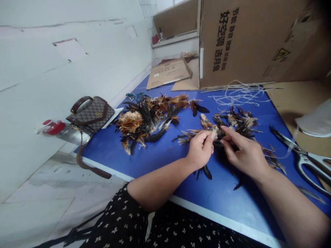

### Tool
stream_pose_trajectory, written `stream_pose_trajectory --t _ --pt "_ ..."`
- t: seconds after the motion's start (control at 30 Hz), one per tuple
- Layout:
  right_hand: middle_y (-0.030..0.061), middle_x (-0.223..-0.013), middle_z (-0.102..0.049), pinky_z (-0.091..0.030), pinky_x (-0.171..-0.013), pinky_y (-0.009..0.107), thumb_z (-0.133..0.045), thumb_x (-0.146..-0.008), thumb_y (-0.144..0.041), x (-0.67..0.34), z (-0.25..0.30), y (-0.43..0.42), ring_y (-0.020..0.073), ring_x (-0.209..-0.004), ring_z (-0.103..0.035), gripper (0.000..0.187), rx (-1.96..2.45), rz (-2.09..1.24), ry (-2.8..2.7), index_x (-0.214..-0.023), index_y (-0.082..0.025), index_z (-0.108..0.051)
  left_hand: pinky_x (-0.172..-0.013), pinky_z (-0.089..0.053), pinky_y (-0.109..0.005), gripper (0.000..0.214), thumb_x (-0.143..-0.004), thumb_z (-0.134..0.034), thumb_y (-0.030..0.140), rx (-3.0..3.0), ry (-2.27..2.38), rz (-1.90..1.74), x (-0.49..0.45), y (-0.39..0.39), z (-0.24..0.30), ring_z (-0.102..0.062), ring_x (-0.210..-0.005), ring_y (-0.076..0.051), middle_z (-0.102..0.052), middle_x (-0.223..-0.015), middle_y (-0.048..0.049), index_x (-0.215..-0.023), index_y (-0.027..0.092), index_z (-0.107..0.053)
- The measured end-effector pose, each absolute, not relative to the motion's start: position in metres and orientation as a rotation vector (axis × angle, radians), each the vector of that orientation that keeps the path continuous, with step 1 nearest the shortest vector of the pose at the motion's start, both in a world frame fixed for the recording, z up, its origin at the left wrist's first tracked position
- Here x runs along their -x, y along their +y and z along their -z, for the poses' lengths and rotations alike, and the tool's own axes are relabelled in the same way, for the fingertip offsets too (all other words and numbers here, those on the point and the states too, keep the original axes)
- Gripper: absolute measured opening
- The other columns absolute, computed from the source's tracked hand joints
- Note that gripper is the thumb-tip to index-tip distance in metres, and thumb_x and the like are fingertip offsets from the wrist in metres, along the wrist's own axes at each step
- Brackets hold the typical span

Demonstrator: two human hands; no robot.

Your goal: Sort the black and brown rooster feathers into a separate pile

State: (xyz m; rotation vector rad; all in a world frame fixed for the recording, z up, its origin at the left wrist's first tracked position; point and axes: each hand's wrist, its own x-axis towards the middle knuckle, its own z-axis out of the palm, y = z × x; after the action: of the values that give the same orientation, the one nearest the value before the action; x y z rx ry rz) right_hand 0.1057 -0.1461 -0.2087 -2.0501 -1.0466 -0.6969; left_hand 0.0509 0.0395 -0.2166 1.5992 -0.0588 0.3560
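My left hand (pixel 201 148) is closed in a pinch on a small bunch of feathers (pixel 214 132), gripping the pale quill ends between thumb and fingertips. Close beside it, on the right, my right hand (pixel 244 151) has its thumb and fingers curled together at the bunch; what lies between those fingertips is too small to make out. Just beyond both hands is a loose pile of dark and brown feathers (pixel 234 120). A bigger heap of brown and black feathers (pixel 155 113) lies farther left on the blue table (pixel 155 162).
Scissors (pixel 307 156) lie at the right, near a whitish container (pixel 317 119). Tangled white string (pixel 240 96) is at the back, before a large cardboard box (pixel 253 44). Flat cardboard (pixel 169 72) lies behind the feathers. A handbag (pixel 93 113) and a red-capped bottle (pixel 64 132) are at left.
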Motion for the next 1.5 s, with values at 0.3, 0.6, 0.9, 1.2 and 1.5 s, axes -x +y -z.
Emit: stream_pose_trajectory --t 0.3,0.6,0.9,1.2,1.5 --pt "0.0059 -0.111 -0.082 -0.064 -0.075 0.034 -0.066 -0.113 -0.025 -0.103 0.201 -0.148 0.0231 -0.085 -0.081 0.048 2.012 0.552 -1.152 -0.160 -0.025 -0.065 -0.073 -0.051 -0.025 0.035 -0.113 -0.055 0.050 -1.860 -0.159 -0.308 -0.054 0.046 0.222 -0.059 -0.072 -0.011 -0.067 -0.080 0.0002 -0.099 0.019 -0.068" --pt "0.0060 -0.082 -0.070 -0.049 -0.063 0.036 -0.067 -0.114 -0.048 -0.120 0.157 -0.189 0.0223 -0.071 -0.065 0.033 2.051 0.230 -1.225 -0.092 -0.026 -0.077 -0.072 -0.048 -0.025 0.034 -0.108 -0.065 0.043 -1.827 -0.301 0.130 -0.055 0.048 0.217 -0.057 -0.073 -0.010 -0.067 -0.080 -0.0005 -0.089 0.015 -0.073" --pt "0.0031 -0.074 -0.071 -0.048 -0.058 0.030 -0.067 -0.109 -0.073 -0.117 0.178 -0.170 0.0177 -0.063 -0.059 0.056 1.958 -0.098 -0.833 -0.090 -0.021 -0.078 -0.064 -0.048 -0.026 0.045 -0.103 -0.072 0.059 -1.510 -0.385 0.184 -0.051 0.051 0.208 -0.054 -0.066 -0.009 -0.061 -0.080 0.0004 -0.113 0.015 -0.077" --pt "0.0052 -0.087 -0.073 -0.047 -0.065 0.034 -0.054 -0.113 -0.036 -0.098 0.177 -0.154 0.0210 -0.075 -0.069 0.031 2.196 0.309 -1.306 -0.091 -0.024 -0.072 -0.097 -0.059 -0.039 0.025 -0.107 -0.056 0.023 -2.122 -0.452 -0.268 -0.064 0.059 0.216 -0.067 -0.094 -0.021 -0.071 -0.095 -0.0093 -0.087 0.018 -0.071" --pt "0.0038 -0.075 -0.068 -0.047 -0.056 0.030 -0.075 -0.107 -0.069 -0.113 0.173 -0.170 0.0172 -0.062 -0.059 0.050 1.829 -0.215 -0.863 -0.088 -0.022 -0.076 -0.095 -0.057 -0.033 0.028 -0.112 -0.058 0.037 -1.884 -0.680 -0.133 -0.051 0.063 0.188 -0.071 -0.094 -0.018 -0.076 -0.099 -0.0080 -0.098 0.019 -0.075"
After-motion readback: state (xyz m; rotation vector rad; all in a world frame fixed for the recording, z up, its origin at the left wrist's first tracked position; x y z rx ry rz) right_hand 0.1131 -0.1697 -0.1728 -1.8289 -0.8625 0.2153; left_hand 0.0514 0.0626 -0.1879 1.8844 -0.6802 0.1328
